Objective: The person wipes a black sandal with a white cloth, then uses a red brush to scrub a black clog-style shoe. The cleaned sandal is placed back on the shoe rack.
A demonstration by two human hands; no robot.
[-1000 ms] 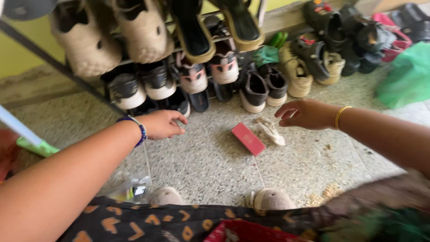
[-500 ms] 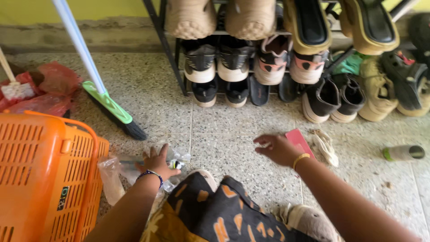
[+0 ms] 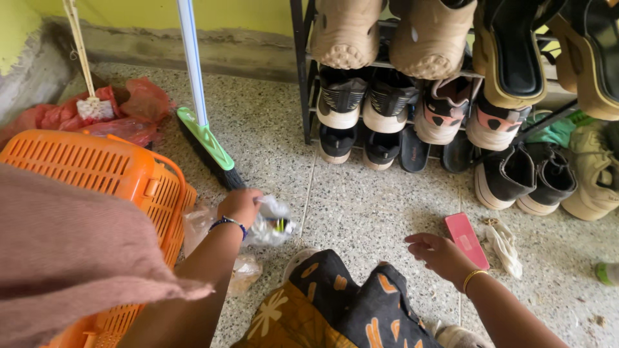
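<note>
The floor [image 3: 361, 212], speckled stone tile, fills most of the frame. In the lower left, a brownish-pink cloth [image 3: 71, 251] lies blurred and close to the camera, hiding part of an orange basket [image 3: 129, 174] with slotted walls. Across the top right stands a dark shoe rack [image 3: 303, 71] packed with shoes: tan soles on the upper tier, black and white sneakers [image 3: 361, 103] below, and more pairs on the floor to the right of it. A broom [image 3: 206, 138] with a green head and pale handle leans from the top centre down to the floor just right of the basket. Red bags [image 3: 129, 109] sit crumpled in the upper left, by the wall.

At the bottom centre is the person's patterned black and orange garment [image 3: 335, 309]. The left hand [image 3: 240, 206], with a blue bracelet at the wrist, is closed around a clear plastic bag [image 3: 274, 222] (crumpled, with something small and dark inside), lifted just right of the basket's rim. More clear plastic lies on the floor under that forearm. The right hand [image 3: 438, 252], at lower right, hovers loosely curled and holds nothing; its fingers are near a red flat case [image 3: 467, 238] on the floor. Just right of the case lies a pale rag [image 3: 504, 245].
</note>
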